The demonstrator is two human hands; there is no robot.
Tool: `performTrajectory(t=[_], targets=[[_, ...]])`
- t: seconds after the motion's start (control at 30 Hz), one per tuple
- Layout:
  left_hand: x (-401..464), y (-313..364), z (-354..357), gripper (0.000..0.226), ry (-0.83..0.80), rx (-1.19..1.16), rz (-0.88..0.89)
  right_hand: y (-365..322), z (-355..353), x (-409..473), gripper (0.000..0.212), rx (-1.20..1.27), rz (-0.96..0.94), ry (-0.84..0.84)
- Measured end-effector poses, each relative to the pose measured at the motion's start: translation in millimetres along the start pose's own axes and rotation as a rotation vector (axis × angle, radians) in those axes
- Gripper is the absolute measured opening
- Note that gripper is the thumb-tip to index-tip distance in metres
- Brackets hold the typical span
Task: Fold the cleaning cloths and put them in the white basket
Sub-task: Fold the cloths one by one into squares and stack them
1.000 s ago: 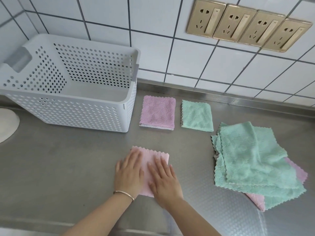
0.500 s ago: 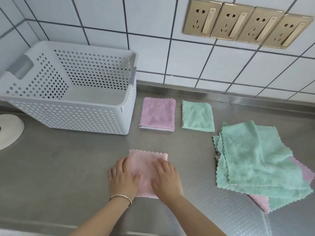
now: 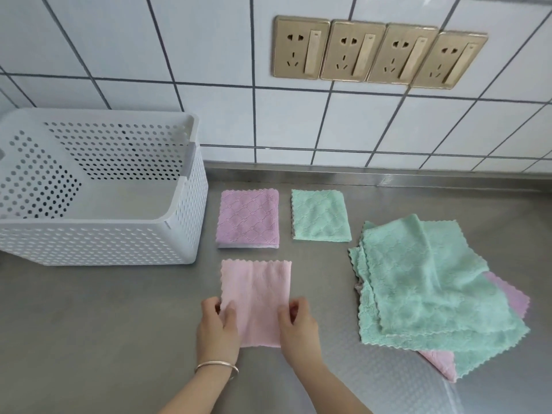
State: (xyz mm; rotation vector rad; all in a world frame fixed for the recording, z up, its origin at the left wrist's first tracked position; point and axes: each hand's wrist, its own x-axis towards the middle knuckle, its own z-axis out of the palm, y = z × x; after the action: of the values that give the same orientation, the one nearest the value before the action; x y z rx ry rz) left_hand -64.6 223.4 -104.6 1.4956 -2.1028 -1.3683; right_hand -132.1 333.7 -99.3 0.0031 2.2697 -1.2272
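A folded light pink cloth [image 3: 257,291] lies on the steel counter in front of me. My left hand [image 3: 219,327] pinches its near left edge and my right hand [image 3: 297,325] pinches its near right edge, thumbs on top. Behind it lie a folded purple cloth [image 3: 248,218] and a folded green cloth [image 3: 320,215], side by side. A loose pile of unfolded green cloths [image 3: 427,282] with pink ones [image 3: 507,300] beneath sits at the right. The white perforated basket [image 3: 98,243] stands at the left with nothing visible inside.
The steel counter [image 3: 89,324] meets a white tiled wall with a row of gold power sockets [image 3: 379,52] above. Bare counter stretches left of my hands in front of the basket.
My hands slid back from pressing flat on the pink cloth to its near edge and now pinch its two sides. The view shifted closer and to the right.
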Motion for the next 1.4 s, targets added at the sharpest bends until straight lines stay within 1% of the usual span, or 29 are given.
performTrajectory(t=[0.1,0.2,0.23,0.37,0.43,0.5,0.63,0.7,0.77,0.83,0.87,0.9,0.97,1.0,1.03,1.07,1.1,1.13,1.17,1.2,1.23,1.27,1.33,1.4], targets=[[13,46,24,0.015,0.007,-0.151,0.06,-21,-36,25,0.008,0.125,-0.047,0.122],[37,94,56,0.017,-0.042,-0.236,0.148,-43,-73,68,0.006,0.174,-0.081,0.215],[43,106,63,0.02,-0.061,-0.242,0.187,-49,-82,79,0.003,0.191,-0.079,0.234],[80,148,109,0.036,-0.12,-0.134,0.282,-61,-110,140,0.006,0.252,-0.025,0.297],[98,159,131,0.039,-0.154,-0.094,0.267,-61,-117,168,0.006,0.251,0.005,0.317],[111,161,149,0.042,-0.174,-0.061,0.215,-58,-120,190,0.006,0.229,0.03,0.313],[127,148,176,0.041,-0.178,-0.004,0.097,-45,-112,217,0.005,0.167,0.091,0.335],[129,144,180,0.04,-0.156,-0.006,0.107,-43,-110,221,0.009,0.152,0.082,0.351],[130,144,180,0.038,-0.126,-0.007,0.134,-42,-108,222,0.018,0.132,0.067,0.376],[130,141,179,0.038,-0.106,0.018,0.209,-41,-107,220,0.025,0.056,0.04,0.416],[129,138,178,0.038,-0.105,0.072,0.271,-41,-106,218,0.029,-0.016,0.018,0.447],[129,135,178,0.038,-0.088,0.17,0.36,-39,-104,216,0.033,-0.116,-0.03,0.495],[130,131,180,0.039,-0.008,0.458,0.62,-33,-101,219,0.043,-0.45,-0.223,0.559],[130,134,180,0.042,-0.036,0.595,0.725,-32,-102,222,0.05,-0.604,-0.278,0.525],[129,136,181,0.049,-0.099,0.742,0.798,-32,-104,224,0.055,-0.743,-0.326,0.47],[131,137,182,0.058,-0.195,0.876,0.835,-32,-106,226,0.061,-0.851,-0.345,0.382],[133,136,185,0.067,-0.275,0.961,0.833,-31,-110,227,0.067,-0.93,-0.34,0.281],[136,133,187,0.073,-0.337,1.001,0.792,-30,-112,228,0.075,-0.967,-0.34,0.168],[139,130,188,0.077,-0.36,1.007,0.751,-26,-112,231,0.081,-0.965,-0.335,0.059],[141,129,191,0.079,-0.36,1.014,0.727,-23,-114,233,0.085,-0.947,-0.317,0.007],[142,130,192,0.076,-0.362,1.019,0.71,-21,-115,236,0.085,-0.94,-0.311,0.003],[143,132,193,0.071,-0.375,1.028,0.697,-22,-117,239,0.079,-0.935,-0.312,-0.002],[143,141,191,0.064,-0.429,1.047,0.668,-29,-123,241,0.06,-0.933,-0.321,-0.042],[143,152,186,0.064,-0.476,1.076,0.628,-33,-136,235,0.061,-0.88,-0.364,-0.06]])
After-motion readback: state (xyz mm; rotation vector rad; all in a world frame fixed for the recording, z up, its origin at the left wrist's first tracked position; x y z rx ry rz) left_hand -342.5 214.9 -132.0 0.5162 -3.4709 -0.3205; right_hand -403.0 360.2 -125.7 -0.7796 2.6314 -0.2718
